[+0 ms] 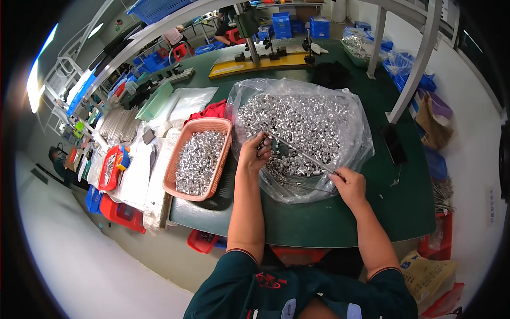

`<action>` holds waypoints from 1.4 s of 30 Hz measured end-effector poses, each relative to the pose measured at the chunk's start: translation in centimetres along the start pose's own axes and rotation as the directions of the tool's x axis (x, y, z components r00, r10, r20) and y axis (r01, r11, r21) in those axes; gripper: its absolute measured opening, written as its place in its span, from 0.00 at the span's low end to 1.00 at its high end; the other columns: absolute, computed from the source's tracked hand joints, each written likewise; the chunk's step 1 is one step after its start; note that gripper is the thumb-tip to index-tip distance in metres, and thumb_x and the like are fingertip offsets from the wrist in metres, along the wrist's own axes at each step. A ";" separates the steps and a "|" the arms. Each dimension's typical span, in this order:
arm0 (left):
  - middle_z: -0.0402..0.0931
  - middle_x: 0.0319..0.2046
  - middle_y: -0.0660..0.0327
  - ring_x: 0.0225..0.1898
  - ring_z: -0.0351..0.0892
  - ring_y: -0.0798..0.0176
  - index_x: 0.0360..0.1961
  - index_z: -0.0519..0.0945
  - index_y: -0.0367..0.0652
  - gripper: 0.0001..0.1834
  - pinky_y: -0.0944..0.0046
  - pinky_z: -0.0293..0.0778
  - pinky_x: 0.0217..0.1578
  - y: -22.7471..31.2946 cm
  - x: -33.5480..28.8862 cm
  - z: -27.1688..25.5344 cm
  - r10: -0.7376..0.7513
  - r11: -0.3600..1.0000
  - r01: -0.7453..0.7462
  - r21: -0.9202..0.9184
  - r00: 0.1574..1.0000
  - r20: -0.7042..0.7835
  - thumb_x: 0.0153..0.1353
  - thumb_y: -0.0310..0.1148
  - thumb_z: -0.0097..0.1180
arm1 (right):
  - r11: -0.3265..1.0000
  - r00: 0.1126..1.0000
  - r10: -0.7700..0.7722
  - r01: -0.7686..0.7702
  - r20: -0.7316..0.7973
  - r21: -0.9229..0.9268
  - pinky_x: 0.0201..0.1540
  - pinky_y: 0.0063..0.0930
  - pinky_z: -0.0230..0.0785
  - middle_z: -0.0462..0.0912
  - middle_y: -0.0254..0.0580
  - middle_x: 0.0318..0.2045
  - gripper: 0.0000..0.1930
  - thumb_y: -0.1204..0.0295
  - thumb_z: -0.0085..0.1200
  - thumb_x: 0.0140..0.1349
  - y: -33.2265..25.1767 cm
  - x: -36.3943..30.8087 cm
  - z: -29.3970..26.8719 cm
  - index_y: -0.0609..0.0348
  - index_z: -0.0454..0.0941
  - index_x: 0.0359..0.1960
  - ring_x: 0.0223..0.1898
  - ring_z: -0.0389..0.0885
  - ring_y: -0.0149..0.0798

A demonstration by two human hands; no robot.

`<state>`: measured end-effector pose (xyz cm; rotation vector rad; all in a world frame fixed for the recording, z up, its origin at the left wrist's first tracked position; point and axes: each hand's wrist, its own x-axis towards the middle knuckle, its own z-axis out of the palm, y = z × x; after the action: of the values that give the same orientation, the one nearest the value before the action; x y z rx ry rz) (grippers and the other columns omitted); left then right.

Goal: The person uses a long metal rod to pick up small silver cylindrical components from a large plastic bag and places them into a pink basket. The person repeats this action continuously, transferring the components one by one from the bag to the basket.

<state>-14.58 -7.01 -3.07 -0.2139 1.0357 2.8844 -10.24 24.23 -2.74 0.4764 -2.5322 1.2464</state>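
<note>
A thin metal rod (304, 153) slants between my two hands, above a large clear plastic bag (357, 146) that lies spread open on the green table. Heaped in the bag are a great many small shiny metal rings (308, 119). The fingers of my left hand (255, 154) are curled at the rod's upper left end; whether they also pinch a ring is too small to tell. At the lower right end, my right hand (349, 185) grips the rod. A second thin rod (305, 186) rests along the near side of the bag.
Left of the bag stands a pink basket (169, 181) full of similar metal pieces. A dark phone (393, 144) lies to the right on the green table (297, 228). Behind the bag is a yellow-based fixture (228, 69). A white frame leg (411, 74) rises at the right.
</note>
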 end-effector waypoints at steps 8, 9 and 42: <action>0.65 0.21 0.67 0.14 0.54 0.75 0.40 0.74 0.39 0.13 0.75 0.49 0.16 0.2 0.1 -0.7 0.051 0.998 -0.049 -0.027 0.997 0.063 0.65 0.39 0.49 | 0.999 0.999 -0.040 0.040 0.033 -0.004 0.26 0.32 0.68 0.80 0.43 0.21 0.08 0.67 0.61 0.50 0.3 -0.1 0.2 0.57 0.79 0.28 0.23 0.79 0.45; 0.65 0.20 0.67 0.14 0.54 0.75 0.40 0.74 0.39 0.12 0.75 0.49 0.16 0.1 0.1 -0.5 0.067 0.998 -0.067 0.003 0.996 0.057 0.64 0.38 0.50 | 0.999 0.999 -0.036 0.036 0.037 -0.006 0.26 0.32 0.68 0.80 0.43 0.21 0.08 0.67 0.61 0.50 0.3 -0.1 0.1 0.57 0.79 0.28 0.23 0.79 0.45; 0.65 0.21 0.65 0.15 0.55 0.74 0.38 0.72 0.42 0.11 0.73 0.50 0.15 -0.6 0.3 -0.2 0.026 1.000 -0.027 0.015 0.998 0.064 0.67 0.39 0.47 | 0.990 0.988 0.113 -0.121 0.105 0.068 0.25 0.27 0.67 0.79 0.43 0.18 0.09 0.68 0.62 0.50 0.2 0.0 0.3 0.59 0.80 0.30 0.20 0.78 0.36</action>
<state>-14.82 -6.70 -3.68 -0.1064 1.0587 2.8844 -10.35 24.13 -3.02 0.4224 -2.6398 1.3959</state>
